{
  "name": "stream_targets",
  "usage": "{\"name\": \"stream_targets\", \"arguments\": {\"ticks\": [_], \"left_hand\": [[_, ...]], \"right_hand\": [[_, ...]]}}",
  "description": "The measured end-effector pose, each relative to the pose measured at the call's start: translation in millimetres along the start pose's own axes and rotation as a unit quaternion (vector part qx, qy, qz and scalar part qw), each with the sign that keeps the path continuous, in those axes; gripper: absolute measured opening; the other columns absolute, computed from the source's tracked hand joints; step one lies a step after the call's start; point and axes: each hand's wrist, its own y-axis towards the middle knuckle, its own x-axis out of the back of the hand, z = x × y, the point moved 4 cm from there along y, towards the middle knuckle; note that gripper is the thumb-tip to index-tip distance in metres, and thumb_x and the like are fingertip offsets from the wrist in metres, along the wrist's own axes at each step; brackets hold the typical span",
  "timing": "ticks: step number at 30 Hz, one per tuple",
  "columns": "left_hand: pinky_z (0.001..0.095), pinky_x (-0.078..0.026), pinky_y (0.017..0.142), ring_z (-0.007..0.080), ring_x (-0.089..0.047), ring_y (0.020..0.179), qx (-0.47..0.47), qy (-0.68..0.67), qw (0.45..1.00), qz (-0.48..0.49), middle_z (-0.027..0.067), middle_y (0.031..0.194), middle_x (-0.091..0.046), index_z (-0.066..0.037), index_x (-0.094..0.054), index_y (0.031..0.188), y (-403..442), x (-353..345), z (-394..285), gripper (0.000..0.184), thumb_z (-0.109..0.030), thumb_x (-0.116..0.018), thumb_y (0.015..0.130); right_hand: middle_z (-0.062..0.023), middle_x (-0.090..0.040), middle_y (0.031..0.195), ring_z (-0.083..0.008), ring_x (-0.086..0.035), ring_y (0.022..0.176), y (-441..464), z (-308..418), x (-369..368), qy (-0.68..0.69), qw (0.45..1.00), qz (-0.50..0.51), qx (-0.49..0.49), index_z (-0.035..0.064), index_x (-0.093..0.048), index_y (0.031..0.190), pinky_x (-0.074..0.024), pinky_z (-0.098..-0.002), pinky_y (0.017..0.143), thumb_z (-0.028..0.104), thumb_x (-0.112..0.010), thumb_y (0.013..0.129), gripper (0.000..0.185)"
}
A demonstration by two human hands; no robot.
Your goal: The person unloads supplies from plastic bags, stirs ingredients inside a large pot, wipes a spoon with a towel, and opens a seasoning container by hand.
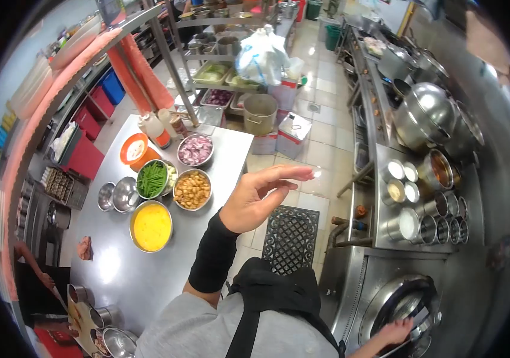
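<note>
My left hand (261, 197), with a black sleeve on the forearm, is raised above the floor beside the steel table (117, 280). Its fingers stretch to the right, the thumb lies apart below them, and no object shows in it. At the lower right, my right hand (397, 332) is closed over the near side of a wok (380, 301) on the stove. A metal utensil (422, 315) with a pale flat part shows at that hand; its exact kind is unclear. The wok's contents are dark and hard to make out.
On the table stand bowls of yellow liquid (151, 227), browned cubes (192, 190), green beans (151, 179) and chopped onion (195, 150). A co-worker's hand (46, 280) holds a knife at a cutting board (82, 325). Pots (425, 110) line the right counter; a black mat (291, 238) covers the floor.
</note>
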Motion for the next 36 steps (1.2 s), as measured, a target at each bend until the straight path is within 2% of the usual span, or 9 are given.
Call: {"name": "stream_targets", "arguments": {"ticks": [6, 17, 19, 23, 26, 28, 29, 31, 36], "left_hand": [[0.0401, -0.044, 0.115, 0.0256, -0.052, 0.14, 0.048, -0.011, 0.991, -0.121, 0.0165, 0.151, -0.054, 0.002, -0.046, 0.152, -0.9, 93.4, 43.8, 0.052, 0.003, -0.05, 0.1], [0.0361, -0.029, 0.121, 0.0299, -0.024, 0.155, -0.092, 0.183, 0.9, -0.385, 0.0232, 0.17, -0.018, 0.006, -0.012, 0.162, 210.5, 312.0, 143.7, 0.086, -0.015, -0.065, 0.099], [0.0333, -0.008, 0.128, 0.0308, -0.007, 0.16, -0.112, 0.254, 0.818, -0.503, 0.0262, 0.171, -0.007, 0.009, -0.007, 0.161, 260.5, 412.3, 178.7, 0.092, -0.02, -0.066, 0.097], [0.0411, -0.002, 0.128, 0.039, -0.005, 0.158, -0.149, 0.267, 0.528, -0.793, 0.0369, 0.165, -0.005, 0.017, -0.008, 0.155, 272.8, 612.1, 214.6, 0.089, -0.014, -0.061, 0.09], [0.0563, -0.026, 0.12, 0.0555, -0.041, 0.139, -0.09, 0.291, 0.326, -0.895, 0.0479, 0.137, -0.046, 0.022, -0.04, 0.135, 221.2, 720.7, 232.0, 0.064, -0.009, -0.054, 0.082], [0.0625, -0.039, 0.106, 0.0581, -0.057, 0.115, 0.019, 0.232, 0.21, -0.95, 0.0426, 0.113, -0.06, 0.02, -0.05, 0.119, 211.4, 723.4, 222.5, 0.049, -0.008, -0.055, 0.079], [0.0635, -0.043, 0.101, 0.0576, -0.061, 0.109, 0.085, 0.181, 0.237, -0.951, 0.0379, 0.116, -0.064, 0.017, -0.051, 0.125, 216.1, 699.9, 203.4, 0.053, -0.01, -0.053, 0.08], [0.062, -0.044, 0.101, 0.0524, -0.065, 0.107, 0.081, 0.237, 0.135, -0.959, 0.0352, 0.12, -0.065, 0.01, -0.06, 0.124, 211.8, 701.1, 199.0, 0.05, -0.01, -0.055, 0.079], [0.0537, -0.05, 0.094, 0.0409, -0.069, 0.104, 0.086, 0.272, 0.202, -0.937, 0.0186, 0.111, -0.075, -0.006, -0.077, 0.105, 192.0, 705.3, 205.0, 0.028, -0.02, -0.064, 0.085]], "right_hand": [[0.0006, -0.052, 0.081, -0.0069, -0.039, 0.062, -73.1, -98.9, -240.0, 0.014, 0.943, 0.295, -0.151, -0.0053, -0.063, 0.123, -0.035, -0.0238, 0.055, 0.014, -0.056, 0.106, 0.027], [-0.0001, -0.057, 0.084, -0.0066, -0.046, 0.062, -144.2, -208.6, -577.9, 0.013, 0.864, 0.444, -0.237, -0.0026, -0.056, 0.132, -0.0408, -0.021, 0.056, 0.01, -0.056, 0.106, 0.029], [-0.0044, -0.063, 0.088, -0.0071, -0.049, 0.063, -173.8, -218.5, -630.7, 0.009, 0.836, 0.487, -0.253, -0.0037, -0.058, 0.131, -0.0423, -0.0217, 0.056, 0.009, -0.056, 0.106, 0.029], [-0.016, -0.071, 0.093, -0.0112, -0.055, 0.059, -243.0, -238.2, -730.6, -0.045, 0.797, 0.54, -0.265, -0.0078, -0.06, 0.127, -0.0463, -0.0243, 0.055, 0.007, -0.058, 0.103, 0.028], [-0.0194, -0.073, 0.093, -0.0131, -0.061, 0.06, -306.3, -247.1, -796.6, -0.08, 0.735, 0.62, -0.262, -0.0091, -0.06, 0.121, -0.051, -0.0254, 0.058, 0.011, -0.059, 0.103, 0.027], [-0.0176, -0.073, 0.091, -0.0135, -0.06, 0.058, -349.6, -251.9, -832.9, -0.106, 0.68, 0.669, -0.279, -0.0084, -0.063, 0.117, -0.051, -0.0253, 0.056, 0.017, -0.059, 0.105, 0.028], [-0.0175, -0.073, 0.09, -0.0135, -0.061, 0.057, -369.7, -257.3, -848.3, -0.12, 0.656, 0.689, -0.284, -0.0085, -0.064, 0.116, -0.0506, -0.0257, 0.055, 0.016, -0.059, 0.105, 0.027], [-0.0173, -0.073, 0.086, -0.0135, -0.062, 0.056, -411.4, -271.4, -877.3, -0.147, 0.601, 0.729, -0.293, -0.0086, -0.065, 0.113, -0.0497, -0.0265, 0.052, 0.015, -0.06, 0.104, 0.025], [-0.0135, -0.071, 0.08, -0.0116, -0.059, 0.053, -513.9, -288.0, -922.9, -0.187, 0.478, 0.805, -0.299, -0.0065, -0.066, 0.109, -0.0477, -0.025, 0.05, 0.016, -0.058, 0.106, 0.024]]}}
